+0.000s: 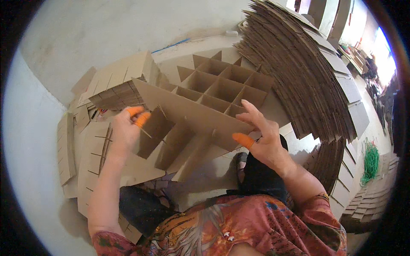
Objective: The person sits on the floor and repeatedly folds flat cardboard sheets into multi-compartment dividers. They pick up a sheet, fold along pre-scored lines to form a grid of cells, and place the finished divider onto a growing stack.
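A brown cardboard divider grid point(220, 85) with square cells lies in front of me. Across its near side stands a long cardboard strip point(188, 106), tilted, with several shorter cardboard dividers point(175, 143) slotted into it and pointing toward me. My left hand point(128, 128) is curled just left of these dividers, orange covers on two fingertips. A thin, pale edge sticks out below its fingers; what it belongs to is unclear. My right hand point(265, 134) is at the strip's right end, fingers apart, its orange-covered thumb in front of the board.
A block of slotted cardboard sheets point(121, 74) stands at the left, with more slotted pieces point(95, 149) nearer me. A tall, curved stack of cardboard point(294, 68) rises at the right. Green twine point(370, 162) lies at the far right. A pale wall point(98, 34) bounds the far side.
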A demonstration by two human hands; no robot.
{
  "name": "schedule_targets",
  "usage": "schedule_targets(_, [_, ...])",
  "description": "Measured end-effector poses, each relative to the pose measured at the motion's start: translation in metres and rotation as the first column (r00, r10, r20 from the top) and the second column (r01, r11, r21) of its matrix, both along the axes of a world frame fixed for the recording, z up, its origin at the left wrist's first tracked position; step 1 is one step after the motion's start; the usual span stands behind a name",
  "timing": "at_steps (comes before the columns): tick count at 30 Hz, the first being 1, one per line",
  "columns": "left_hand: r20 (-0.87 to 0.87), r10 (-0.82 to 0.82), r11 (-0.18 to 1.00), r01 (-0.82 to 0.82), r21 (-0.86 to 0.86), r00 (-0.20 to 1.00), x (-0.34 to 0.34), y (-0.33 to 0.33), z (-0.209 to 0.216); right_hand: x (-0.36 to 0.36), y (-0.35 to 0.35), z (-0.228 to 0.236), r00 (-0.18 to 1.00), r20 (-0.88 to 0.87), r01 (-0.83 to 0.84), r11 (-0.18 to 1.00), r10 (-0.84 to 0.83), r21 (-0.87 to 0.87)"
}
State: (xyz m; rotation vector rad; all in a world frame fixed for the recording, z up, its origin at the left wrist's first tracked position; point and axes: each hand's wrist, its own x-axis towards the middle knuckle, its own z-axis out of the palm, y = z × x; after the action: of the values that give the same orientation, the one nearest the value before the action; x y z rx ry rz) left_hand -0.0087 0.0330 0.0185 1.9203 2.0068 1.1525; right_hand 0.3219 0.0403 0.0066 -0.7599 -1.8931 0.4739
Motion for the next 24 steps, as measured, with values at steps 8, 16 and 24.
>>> schedule_targets(8, [-0.237, -0.195, 0.949, 0.122, -0.292, 0.952, 0.052, -0.03, -0.013, 0.01, -0.001, 0.005, 0.933, 0.339, -0.128, 0.992, 0.125, -0.015])
schedule_targets(16, [-0.068, -0.092, 0.996, 0.092, -0.005, 0.993, 0.044, -0.025, -0.007, 0.004, 0.005, -0.026, 0.899, 0.427, -0.136, 0.989, 0.097, 0.063])
schedule_targets(24, [-0.269, 0.207, 0.975, -0.178, 0.129, 0.941, -0.046, 0.037, 0.003, -0.005, 0.019, -0.044, 0.898, 0.437, -0.089, 0.993, 0.047, 0.077])
